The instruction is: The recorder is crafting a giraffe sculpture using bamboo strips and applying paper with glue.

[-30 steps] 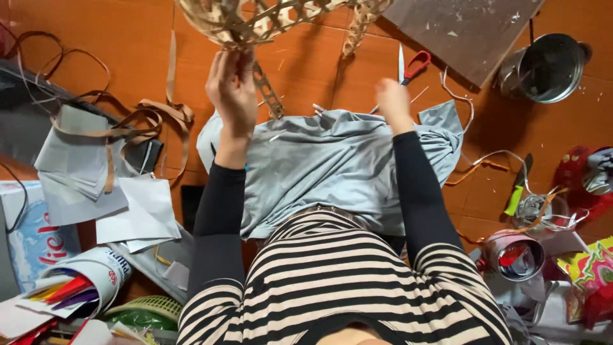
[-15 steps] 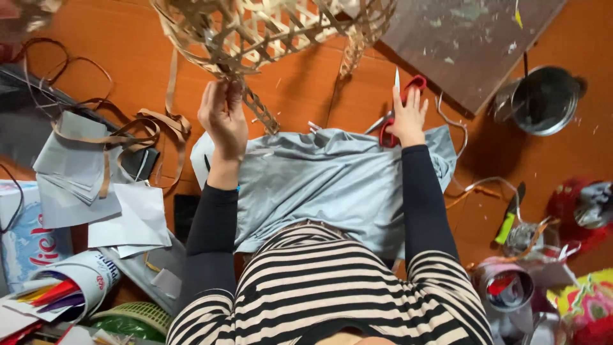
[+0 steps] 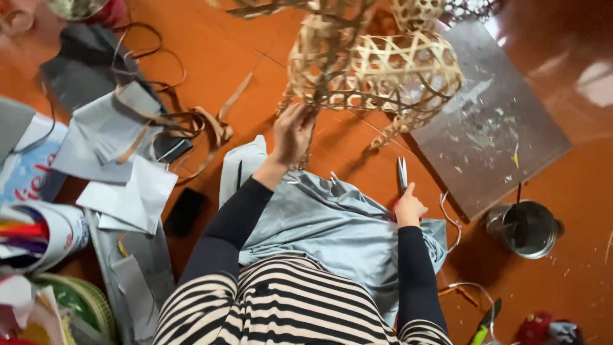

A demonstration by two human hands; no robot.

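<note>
I see my left hand [image 3: 292, 133] raised, fingers clenched on the lower edge of the woven bamboo frame [image 3: 377, 67], which rises up and away from the fingertips and tilts rightward. My right hand [image 3: 408, 207] rests low on the grey cloth [image 3: 325, 223], fingers closed around the red handles of the scissors [image 3: 401, 174]; the blades point straight ahead of the knuckles, long axis running away from my body toward the frame. The right hand is the nearer to the scissors; the left is the nearer to the frame. Just right of the blades lies the grey board [image 3: 491, 128]. Bare orange floor [image 3: 255, 51] opens ahead of the left fingers. A metal pot [image 3: 527, 229] stands well right of the right hand.
</note>
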